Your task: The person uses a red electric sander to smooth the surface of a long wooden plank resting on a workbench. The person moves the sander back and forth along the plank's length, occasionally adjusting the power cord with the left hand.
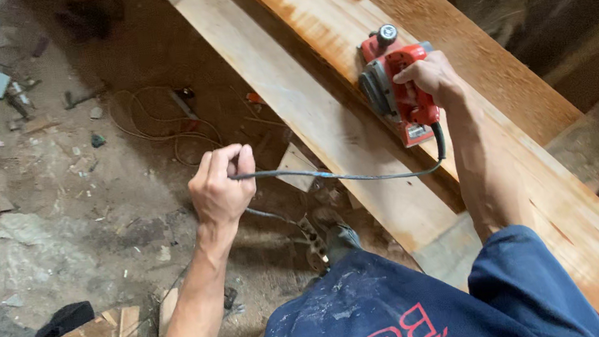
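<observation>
On the long plank [345, 41] (dusty floor [91, 209] below), right hand [434, 77] grips red planer [397, 86].

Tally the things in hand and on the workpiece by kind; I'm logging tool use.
Red electric hand planer, held by right hand: 1
Grey power cord, pinched in left hand: 1
Long pale wooden planks, one under the planer, one beside it: 2
Total: 4
</observation>
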